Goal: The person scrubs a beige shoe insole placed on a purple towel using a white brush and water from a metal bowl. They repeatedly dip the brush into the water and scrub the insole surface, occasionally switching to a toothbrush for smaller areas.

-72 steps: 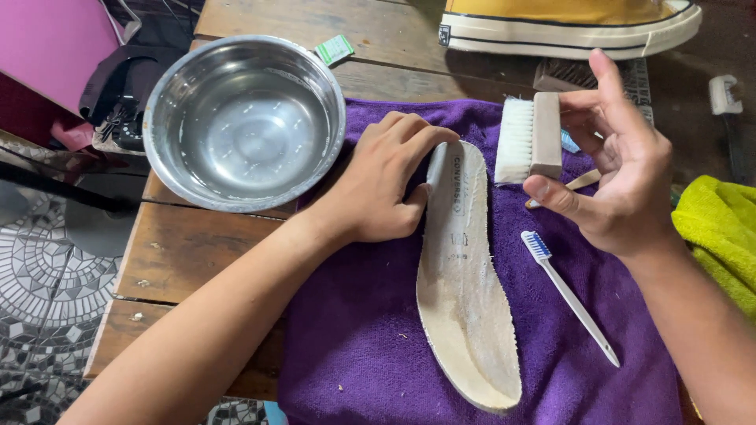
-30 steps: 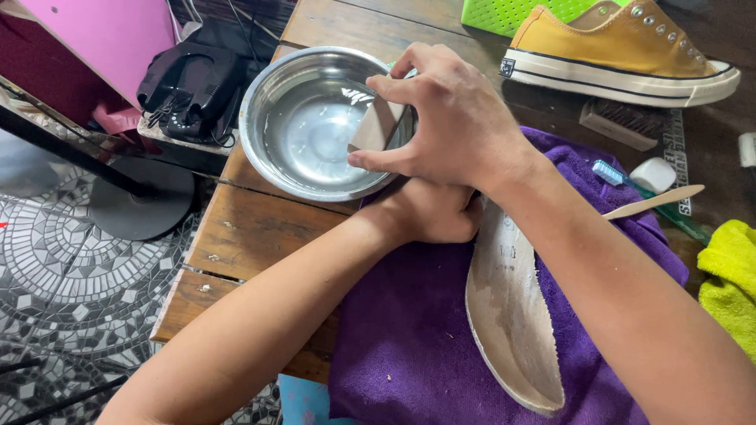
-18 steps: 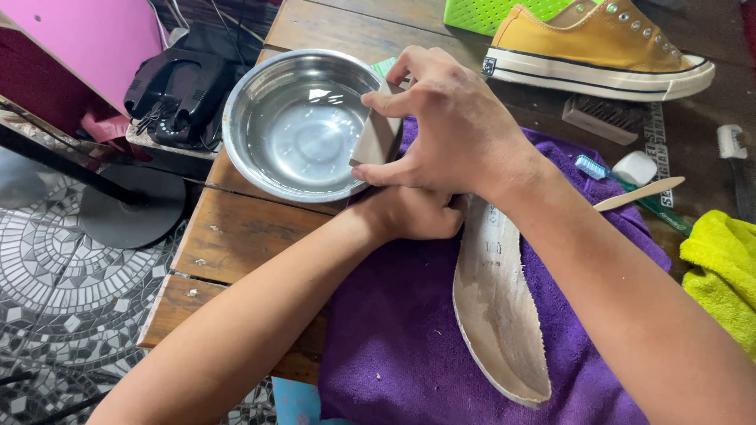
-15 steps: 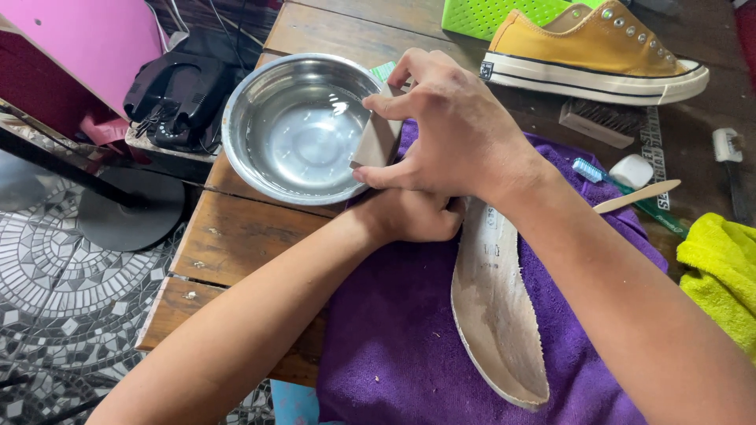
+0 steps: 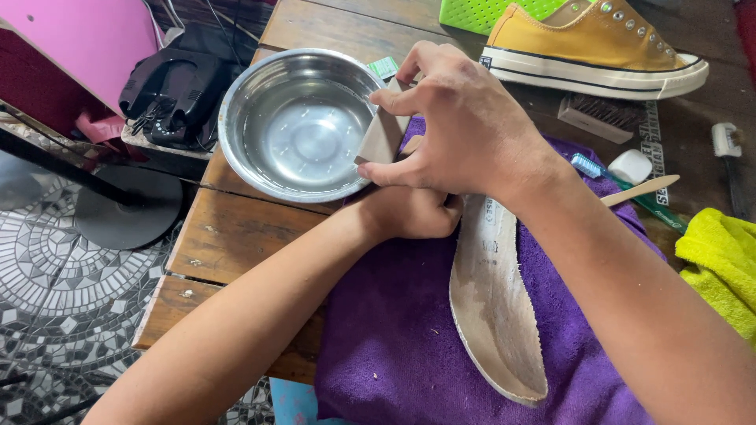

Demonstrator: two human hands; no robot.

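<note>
Fingers point(image 5: 394, 101) of the right hand point(image 5: 465, 130) pinch a brush point(image 5: 383, 138) at the steel bowl's point(image 5: 236, 118) three o'clock rim — the left hand point(image 5: 413, 212) presses the pale insole point(image 5: 492, 303) onto the purple towel point(image 5: 394, 338), at the bowl's five o'clock on the table point(image 5: 236, 236).

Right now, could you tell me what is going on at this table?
A person's right hand holds a brush at the rim of a steel bowl that has a little water in it. The left hand presses down on a shoe insole lying on a purple towel.
</note>
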